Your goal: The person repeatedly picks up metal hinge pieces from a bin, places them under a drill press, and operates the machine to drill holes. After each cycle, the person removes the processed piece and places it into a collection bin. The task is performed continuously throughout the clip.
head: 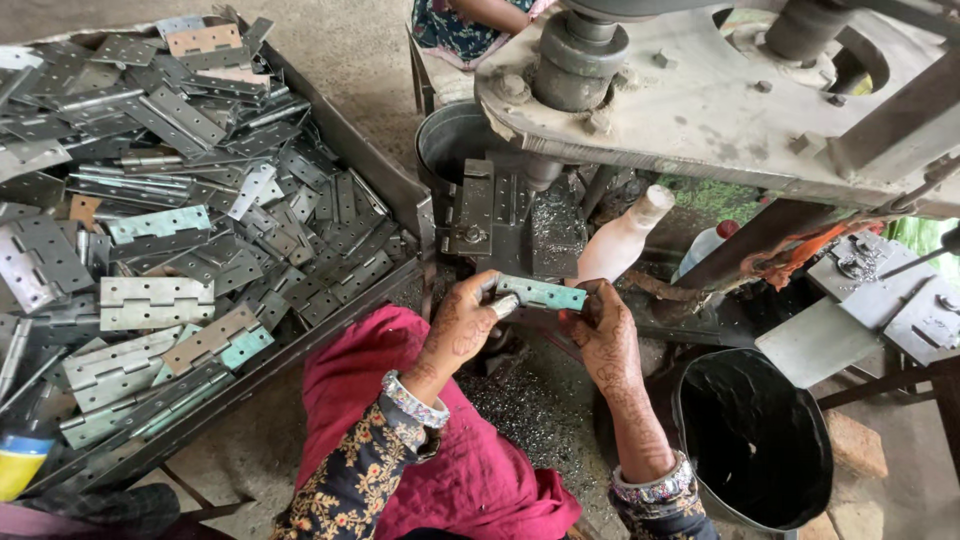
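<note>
Both my hands hold one metal hinge [541, 293] with a pale green tint, level, just in front of the press machine's die block [487, 212]. My left hand [463, 326] grips its left end and my right hand [603, 331] grips its right end. Both hands carry dark henna patterns and beaded bangles at the wrists. A large metal tray [330, 310] heaped with several similar hinges [155, 301] lies to my left, a short reach from my left hand.
The heavy press frame [720, 100] overhangs the upper right. A whitish bottle [622, 238] stands behind the hinge. A black bucket [755, 435] sits at lower right, a grey pot [450, 140] behind the die. Metal shavings cover the floor. Another person's patterned clothing [460, 30] shows at top.
</note>
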